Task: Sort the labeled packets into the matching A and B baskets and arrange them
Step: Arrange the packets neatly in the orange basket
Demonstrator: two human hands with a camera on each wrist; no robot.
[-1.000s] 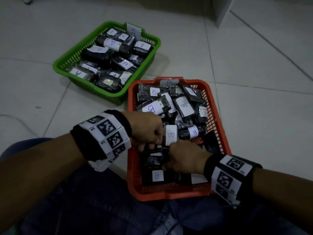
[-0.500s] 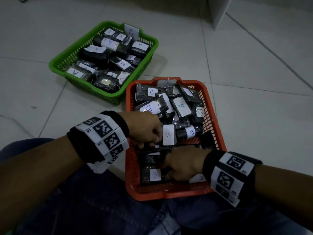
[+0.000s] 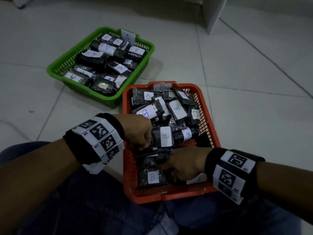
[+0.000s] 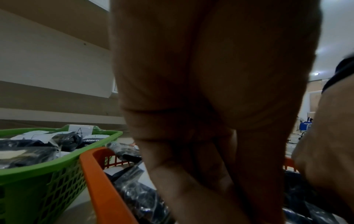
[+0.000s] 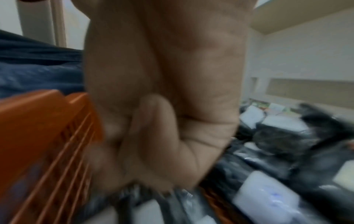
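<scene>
The orange basket with a B tag is full of dark packets with white B labels. It lies on the floor just ahead of my lap. My left hand reaches in over its left wall, fingers curled on the left end of an upright B packet. My right hand is a fist low in the near half, curled onto a dark packet behind another B packet. Its fingertips are hidden. The right wrist view is blurred and shows the right hand fisted over crinkled plastic. The green basket holds A packets.
The green basket touches the far left corner of the orange basket. Pale floor tiles surround both. A white furniture leg stands at the far right. My denim-clad legs lie under the orange basket's near edge.
My right hand has slid a little nearer to me inside the orange basket. The left hand has stayed by the upright B packet.
</scene>
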